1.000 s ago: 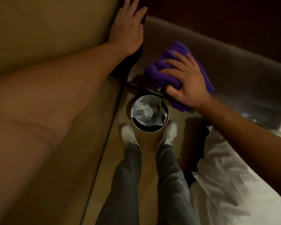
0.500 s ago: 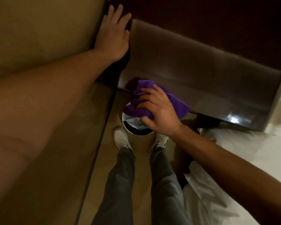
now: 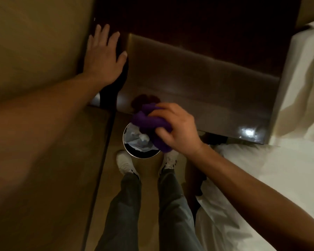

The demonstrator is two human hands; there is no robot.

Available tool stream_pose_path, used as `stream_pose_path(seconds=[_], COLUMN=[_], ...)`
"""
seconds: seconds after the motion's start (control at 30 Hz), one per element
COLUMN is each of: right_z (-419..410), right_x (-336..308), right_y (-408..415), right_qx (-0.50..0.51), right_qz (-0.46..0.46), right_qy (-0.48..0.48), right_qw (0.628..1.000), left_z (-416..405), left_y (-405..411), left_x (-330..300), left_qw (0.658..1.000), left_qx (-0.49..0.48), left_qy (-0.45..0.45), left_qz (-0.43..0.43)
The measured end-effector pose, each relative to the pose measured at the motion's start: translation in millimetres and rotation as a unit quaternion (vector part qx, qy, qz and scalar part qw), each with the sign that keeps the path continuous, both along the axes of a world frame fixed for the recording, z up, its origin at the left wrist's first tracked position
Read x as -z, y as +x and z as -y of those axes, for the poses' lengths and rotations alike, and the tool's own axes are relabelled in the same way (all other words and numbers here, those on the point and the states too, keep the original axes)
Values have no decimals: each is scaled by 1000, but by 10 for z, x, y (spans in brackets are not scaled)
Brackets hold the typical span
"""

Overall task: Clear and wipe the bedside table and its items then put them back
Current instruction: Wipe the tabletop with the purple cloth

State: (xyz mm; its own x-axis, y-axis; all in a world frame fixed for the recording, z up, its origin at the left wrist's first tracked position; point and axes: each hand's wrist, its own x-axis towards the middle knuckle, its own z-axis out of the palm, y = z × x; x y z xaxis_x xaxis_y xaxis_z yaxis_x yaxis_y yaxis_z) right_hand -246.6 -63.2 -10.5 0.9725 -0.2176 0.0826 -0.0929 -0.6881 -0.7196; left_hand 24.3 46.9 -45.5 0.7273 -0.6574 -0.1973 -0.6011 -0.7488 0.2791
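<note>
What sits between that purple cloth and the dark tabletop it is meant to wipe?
Nothing visible. The right hand grips the bunched purple cloth at the tabletop's near edge, above the waste bin. The wood beyond it looks bare; the left hand rests at its far left side.

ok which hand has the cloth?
The right hand, bunching the purple cloth at the bedside table's front edge over the bin. The left hand lies flat and holds nothing.
</note>
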Motion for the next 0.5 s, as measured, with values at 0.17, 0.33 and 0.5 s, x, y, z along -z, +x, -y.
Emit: stream_pose_path(seconds=[0.17, 0.33, 0.5], right_z=[886, 2034, 2770], right_x=[-405, -555, -213], right_y=[-44, -193, -251], right_qx=[168, 211, 223], right_qz=[85, 50, -66], right_qy=[12, -118, -166], right_qw=[982, 969, 958], left_z=[359, 846, 1125], left_y=[-285, -548, -740], left_x=[-39, -19, 34], left_qw=[998, 994, 992], left_qx=[41, 91, 120], left_qy=[-41, -58, -38], left_qz=[17, 5, 2])
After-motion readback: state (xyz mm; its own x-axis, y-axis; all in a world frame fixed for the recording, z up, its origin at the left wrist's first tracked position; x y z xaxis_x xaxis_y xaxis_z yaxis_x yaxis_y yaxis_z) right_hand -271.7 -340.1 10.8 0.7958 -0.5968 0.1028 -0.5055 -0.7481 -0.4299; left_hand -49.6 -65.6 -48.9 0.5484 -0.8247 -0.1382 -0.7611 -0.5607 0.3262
